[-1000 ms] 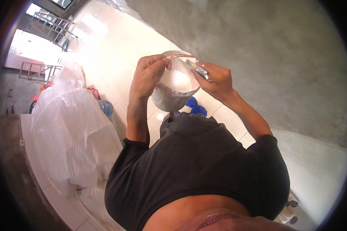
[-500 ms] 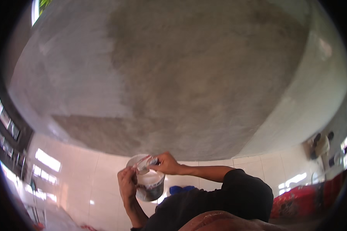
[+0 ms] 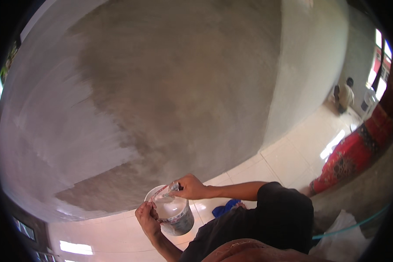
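A bucket with printed sides and pale, creamy contents sits below my hands. My right hand is closed around a small whitish-grey hand tool, possibly a putty knife, over the bucket's far side. A thin red-edged strip runs from this tool down toward my left hand. The left fingers are curled at the strip's lower end, beside the bucket's left rim. Whether the strip belongs to the tool cannot be told. In front rises a wall with a dark brownish area and a lighter grey coated area.
Glossy pale tiles cover the floor. A blue object lies right of the bucket. Red patterned cloth spreads at the right, with a white sack and a greenish hose nearer. A person crouches by the far right wall.
The view has swung toward the right and tilted, bringing the sack and hose into sight. Both hands keep nearly the same pose over the bucket.
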{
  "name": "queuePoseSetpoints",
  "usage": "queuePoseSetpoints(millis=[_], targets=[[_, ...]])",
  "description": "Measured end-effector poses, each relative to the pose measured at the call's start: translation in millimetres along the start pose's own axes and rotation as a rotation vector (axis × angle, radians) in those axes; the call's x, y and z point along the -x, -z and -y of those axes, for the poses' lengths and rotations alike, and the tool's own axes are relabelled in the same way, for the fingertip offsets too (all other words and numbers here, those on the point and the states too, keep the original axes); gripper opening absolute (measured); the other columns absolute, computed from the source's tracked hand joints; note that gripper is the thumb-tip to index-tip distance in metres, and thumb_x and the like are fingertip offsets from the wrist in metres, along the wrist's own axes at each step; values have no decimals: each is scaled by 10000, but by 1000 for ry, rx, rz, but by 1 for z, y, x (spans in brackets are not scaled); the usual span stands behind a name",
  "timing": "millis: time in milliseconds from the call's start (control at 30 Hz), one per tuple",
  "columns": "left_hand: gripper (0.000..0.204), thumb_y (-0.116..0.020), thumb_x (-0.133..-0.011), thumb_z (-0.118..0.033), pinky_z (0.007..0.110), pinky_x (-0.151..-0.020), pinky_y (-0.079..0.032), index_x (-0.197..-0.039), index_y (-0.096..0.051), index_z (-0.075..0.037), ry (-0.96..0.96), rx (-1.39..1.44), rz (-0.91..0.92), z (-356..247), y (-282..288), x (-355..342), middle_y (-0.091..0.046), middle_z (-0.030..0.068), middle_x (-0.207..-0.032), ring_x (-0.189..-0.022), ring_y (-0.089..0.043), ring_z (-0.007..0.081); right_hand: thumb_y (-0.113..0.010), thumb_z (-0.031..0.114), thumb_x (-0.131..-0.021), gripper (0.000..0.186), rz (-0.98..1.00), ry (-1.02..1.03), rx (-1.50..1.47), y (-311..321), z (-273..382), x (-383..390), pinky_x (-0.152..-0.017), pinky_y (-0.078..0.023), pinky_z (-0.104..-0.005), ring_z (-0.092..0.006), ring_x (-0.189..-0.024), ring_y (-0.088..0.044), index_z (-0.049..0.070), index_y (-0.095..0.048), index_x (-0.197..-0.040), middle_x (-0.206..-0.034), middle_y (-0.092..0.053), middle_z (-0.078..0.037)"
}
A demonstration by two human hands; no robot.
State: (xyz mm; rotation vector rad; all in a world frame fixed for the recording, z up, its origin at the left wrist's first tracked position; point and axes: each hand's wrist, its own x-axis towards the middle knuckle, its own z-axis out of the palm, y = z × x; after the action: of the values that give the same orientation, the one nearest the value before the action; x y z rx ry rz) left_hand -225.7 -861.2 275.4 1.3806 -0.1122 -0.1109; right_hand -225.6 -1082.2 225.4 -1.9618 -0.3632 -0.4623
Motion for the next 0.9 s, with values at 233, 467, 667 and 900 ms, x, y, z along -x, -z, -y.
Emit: queuePoseSetpoints(millis=[233,467,667,900], targets=[[236,-555,-938,-161,214,-394,-157,-737,-568,-38,-35,-6,30,-8,8,1,-384,-78,-520,-422,-265,7,-776,171,-815,195,88,-417,-572,-2,21,2,-468,-449,-252,-85,-523,-597,-11,-711,-796,-621,-661,-26],[236,-556,-929,-154,222,-413,-170,-734,-577,-23,-56,-55,49,-26,-1,4,-403,-62,-537,-439,-291,16,-804,199,-759,216,-171,169,126,-8,23,5,-478,-485,-333,-249,-530,-632,18,-712,-833,-653,-670,-77],[257,-552,-918,-165,232,-436,-211,-704,-592,-29,-14,-176,101,-29,-10,8,-407,-54,-543,-463,-321,35,-699,132,-660,195,-186,466,383,-5,14,15,-558,-498,-400,-270,-594,-626,106,-679,-853,-717,-652,-67],[263,-532,-926,-177,237,-425,-173,-718,-599,-32,30,-16,25,-40,-20,12,-342,-88,-517,-434,-245,18,-772,135,-728,162,-189,358,234,36,46,13,-551,-501,-317,-226,-575,-648,64,-717,-862,-722,-693,-82]])
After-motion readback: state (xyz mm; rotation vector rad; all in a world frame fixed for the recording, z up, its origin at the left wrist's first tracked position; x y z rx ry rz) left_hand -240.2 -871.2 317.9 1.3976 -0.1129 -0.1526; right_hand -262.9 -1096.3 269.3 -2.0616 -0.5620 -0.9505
